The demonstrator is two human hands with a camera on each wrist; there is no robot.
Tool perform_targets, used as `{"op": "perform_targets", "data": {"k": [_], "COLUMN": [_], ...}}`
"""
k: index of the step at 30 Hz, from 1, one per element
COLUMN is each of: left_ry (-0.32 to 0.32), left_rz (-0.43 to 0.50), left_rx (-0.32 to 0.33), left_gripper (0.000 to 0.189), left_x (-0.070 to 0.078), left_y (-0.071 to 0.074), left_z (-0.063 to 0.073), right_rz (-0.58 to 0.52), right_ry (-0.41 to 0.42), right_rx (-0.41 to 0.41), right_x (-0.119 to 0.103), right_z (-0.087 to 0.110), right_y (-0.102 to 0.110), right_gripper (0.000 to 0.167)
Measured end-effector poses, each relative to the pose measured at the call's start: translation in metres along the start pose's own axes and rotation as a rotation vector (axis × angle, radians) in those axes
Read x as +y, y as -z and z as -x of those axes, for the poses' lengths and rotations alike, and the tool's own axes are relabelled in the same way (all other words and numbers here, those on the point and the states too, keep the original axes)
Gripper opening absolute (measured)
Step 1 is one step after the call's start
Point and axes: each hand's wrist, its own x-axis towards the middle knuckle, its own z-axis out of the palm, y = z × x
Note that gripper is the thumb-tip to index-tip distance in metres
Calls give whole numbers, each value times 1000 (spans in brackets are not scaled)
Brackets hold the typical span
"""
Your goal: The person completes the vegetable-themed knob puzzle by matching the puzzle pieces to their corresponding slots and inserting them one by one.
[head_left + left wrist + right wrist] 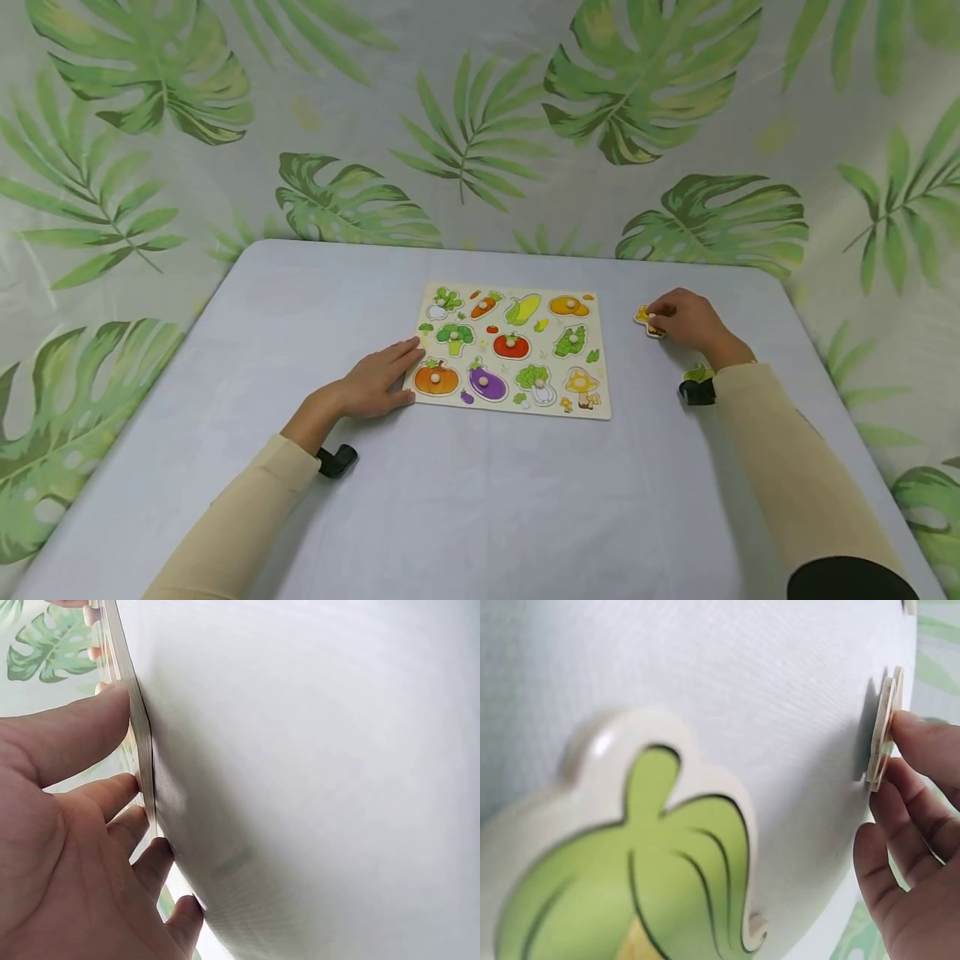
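Observation:
A wooden vegetable puzzle board (495,408) lies flat on the table. My left hand (381,381) touches its left edge, fingers fairly straight; in the left wrist view the thumb (90,731) lies at the board's side. To the right of the board, my right hand (688,318) pinches a yellow mushroom puzzle piece (642,315) between thumb and fingers. In the right wrist view this mushroom piece (883,739) shows edge-on, close to the tabletop. A green-leafed puzzle piece (697,825) with some yellow lies near the right wrist, partly hidden in the head view.
Several knobbed pieces sit in the board, among them a tomato (504,350), a pumpkin (447,382) and an eggplant (495,388). The mushroom picture (581,382) and corn picture (522,310) show no knob. A leaf-patterned cloth (480,225) hangs behind the white table (480,500).

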Motion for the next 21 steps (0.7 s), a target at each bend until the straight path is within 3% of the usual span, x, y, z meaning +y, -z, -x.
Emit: {"op": "perform_targets", "data": {"k": [11, 21], "left_ry": [21, 10], "left_rz": [-7, -18], "left_rx": [-15, -13], "left_gripper": [70, 69], "left_x": [2, 1], "left_y": [2, 2], "left_z": [1, 2], "right_rz": [-73, -54], "right_ry": [29, 159], "right_rx": [54, 135], "right_x": [-8, -33], "right_z": [9, 23], "right_y": [5, 4], "right_gripper": [29, 26]}}
